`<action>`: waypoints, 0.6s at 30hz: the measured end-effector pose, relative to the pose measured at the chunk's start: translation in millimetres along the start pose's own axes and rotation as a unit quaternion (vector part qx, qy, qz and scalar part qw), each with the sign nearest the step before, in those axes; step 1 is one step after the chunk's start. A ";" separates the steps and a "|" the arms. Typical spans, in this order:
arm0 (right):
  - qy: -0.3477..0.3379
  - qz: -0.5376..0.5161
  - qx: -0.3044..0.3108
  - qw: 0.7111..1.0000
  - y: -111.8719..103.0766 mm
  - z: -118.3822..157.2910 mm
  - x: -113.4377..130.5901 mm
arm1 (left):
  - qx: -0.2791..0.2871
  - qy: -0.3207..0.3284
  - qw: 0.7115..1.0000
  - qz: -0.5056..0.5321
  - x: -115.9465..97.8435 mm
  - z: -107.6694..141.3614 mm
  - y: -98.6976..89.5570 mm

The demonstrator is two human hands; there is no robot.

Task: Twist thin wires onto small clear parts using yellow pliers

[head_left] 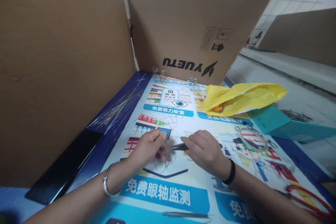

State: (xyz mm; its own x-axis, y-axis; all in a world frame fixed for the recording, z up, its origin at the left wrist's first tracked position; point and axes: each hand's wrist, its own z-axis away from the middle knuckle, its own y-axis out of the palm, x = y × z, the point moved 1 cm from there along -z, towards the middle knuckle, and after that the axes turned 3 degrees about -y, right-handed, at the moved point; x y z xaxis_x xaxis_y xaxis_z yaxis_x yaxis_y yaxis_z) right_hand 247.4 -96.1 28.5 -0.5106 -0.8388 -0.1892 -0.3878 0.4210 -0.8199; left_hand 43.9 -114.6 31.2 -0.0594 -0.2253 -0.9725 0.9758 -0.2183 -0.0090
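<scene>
My left hand [156,145] is closed in a pinch on thin wire [165,172], which curls in loose loops below the fingers. Blur makes the wire's exact shape hard to follow. In my right hand [206,150] is a pair of dark needle-nose pliers [180,147]; its handles are hidden inside the fist. The pliers' tip points left and ends close by my left fingertips. I cannot tell whether the jaws grip the wire. Both hands are over a printed poster sheet [181,171] on the table.
Straight thin wires [118,108] and a black flat panel [68,164] lie at left. A yellow bag [244,98], a teal box [291,126], a wire coil [253,140] and a red cord [309,196] are at right. Cardboard [189,24] stands behind; a metal tool [186,214] lies in front.
</scene>
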 end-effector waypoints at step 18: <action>-0.090 0.073 0.016 0.993 -14.5 -6.2 17.7 | 0.071 -0.080 0.992 0.072 -0.4 6.3 10.0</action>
State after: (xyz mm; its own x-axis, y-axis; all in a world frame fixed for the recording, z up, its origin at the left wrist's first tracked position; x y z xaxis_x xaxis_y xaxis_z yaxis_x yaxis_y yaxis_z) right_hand 239.2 -114.9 40.4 -0.4131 -0.8189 -0.3984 -0.2933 0.5338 -0.7931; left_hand 52.4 -122.7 33.0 0.0349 -0.4090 -0.9119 0.9381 -0.3011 0.1710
